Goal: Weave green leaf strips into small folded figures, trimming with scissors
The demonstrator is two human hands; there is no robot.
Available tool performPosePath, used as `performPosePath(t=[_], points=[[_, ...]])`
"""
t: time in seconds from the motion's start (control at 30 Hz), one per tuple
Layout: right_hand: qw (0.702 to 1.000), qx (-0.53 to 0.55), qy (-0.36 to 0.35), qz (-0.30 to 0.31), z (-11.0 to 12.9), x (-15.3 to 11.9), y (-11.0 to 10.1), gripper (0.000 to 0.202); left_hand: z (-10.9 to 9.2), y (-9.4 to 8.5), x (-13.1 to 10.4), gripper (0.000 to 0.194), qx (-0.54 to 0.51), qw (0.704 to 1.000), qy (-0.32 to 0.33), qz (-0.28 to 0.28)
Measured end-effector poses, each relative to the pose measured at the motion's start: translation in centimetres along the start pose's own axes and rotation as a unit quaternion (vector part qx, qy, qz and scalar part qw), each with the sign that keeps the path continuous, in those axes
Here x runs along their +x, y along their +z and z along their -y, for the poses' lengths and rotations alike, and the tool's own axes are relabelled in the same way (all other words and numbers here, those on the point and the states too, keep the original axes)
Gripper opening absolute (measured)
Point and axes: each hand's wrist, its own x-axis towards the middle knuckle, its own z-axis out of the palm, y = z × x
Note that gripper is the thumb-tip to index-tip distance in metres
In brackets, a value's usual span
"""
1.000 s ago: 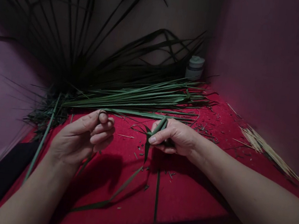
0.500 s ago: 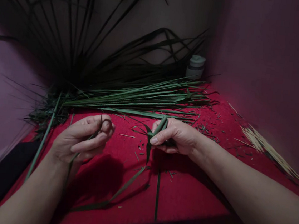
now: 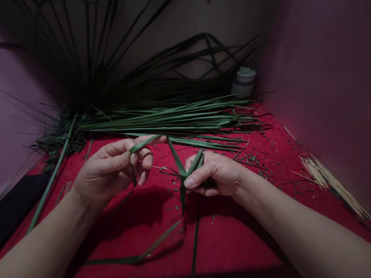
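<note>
In my right hand (image 3: 210,175) is a folded bundle of green leaf (image 3: 196,161), pinched between thumb and fingers, with strips sticking out on its left side. One leaf strip (image 3: 176,156) runs from the bundle up over the index fingertip of my left hand (image 3: 120,163). My left thumb pinches that strip, and its loose end hangs below the fingers. A longer strip (image 3: 156,242) trails down from the bundle toward the near edge of the red cloth (image 3: 233,247). My right palm hides part of the bundle.
Long green leaves (image 3: 174,120) lie across the back of the cloth, with dark fronds rising behind. A lidded cup (image 3: 243,82) stands at the back. Pale thin sticks (image 3: 337,185) lie at right, and leaf scraps (image 3: 253,159) are scattered about. A black object (image 3: 2,220) lies at left.
My left hand has moved right and slightly up, its index finger now extended. The strip between the hands is drawn out over that finger. My right hand is nearly still.
</note>
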Motion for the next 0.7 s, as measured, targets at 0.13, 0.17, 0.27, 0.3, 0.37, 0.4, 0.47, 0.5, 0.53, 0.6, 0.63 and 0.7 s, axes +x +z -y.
performPosePath(t=[0.13, 0.17, 0.27, 0.3, 0.37, 0.4, 0.47, 0.5, 0.53, 0.6, 0.63, 0.7], points=[[1.0, 0.019, -0.004, 0.006, -0.1, 0.1, 0.1, 0.021, 0.4, -0.4, -0.1, 0.008, 0.035, 0.999, -0.012, 0.038], [1.0, 0.024, -0.003, 0.011, -0.1, 0.1, 0.2, 0.021, 0.6, -0.4, -0.2, 0.01, 0.045, 0.998, -0.015, 0.044], [0.999, 0.03, -0.005, 0.025, -0.2, 0.2, 0.4, 0.019, 1.3, 0.0, 0.0, 0.014, 0.109, 0.992, -0.018, 0.056], [0.999, 0.03, -0.008, 0.025, -0.2, 0.2, 0.4, 0.016, 1.5, 0.2, 0.0, 0.015, 0.141, 0.988, -0.017, 0.058], [0.999, 0.031, -0.016, 0.02, -0.2, 0.2, 0.5, 0.012, 1.8, 0.5, 0.2, 0.015, 0.215, 0.974, 0.0, 0.066], [0.999, 0.032, -0.017, 0.017, -0.2, 0.2, 0.5, 0.012, 1.9, 0.6, 0.2, 0.015, 0.256, 0.964, 0.012, 0.073], [0.999, 0.037, -0.014, 0.016, -0.3, 0.3, 0.5, 0.01, 2.0, 0.8, 0.2, 0.014, 0.335, 0.937, 0.039, 0.092], [0.999, 0.037, -0.011, 0.018, -0.3, 0.3, 0.4, 0.01, 2.0, 0.9, 0.2, 0.014, 0.366, 0.923, 0.051, 0.104], [0.999, 0.036, -0.01, 0.019, -0.4, 0.3, 0.4, 0.01, 2.0, 0.9, 0.1, 0.015, 0.386, 0.913, 0.06, 0.117], [0.999, 0.033, -0.013, 0.024, -0.4, 0.4, 0.3, 0.01, 1.9, 0.8, 0.0, 0.016, 0.396, 0.906, 0.069, 0.133], [0.999, 0.034, -0.015, 0.023, -0.4, 0.4, 0.3, 0.01, 1.8, 0.7, 0.0, 0.016, 0.397, 0.905, 0.073, 0.135], [0.999, 0.043, -0.016, 0.017, -0.4, 0.3, 0.3, 0.011, 1.8, 0.6, -0.1, 0.015, 0.417, 0.895, 0.085, 0.132]])
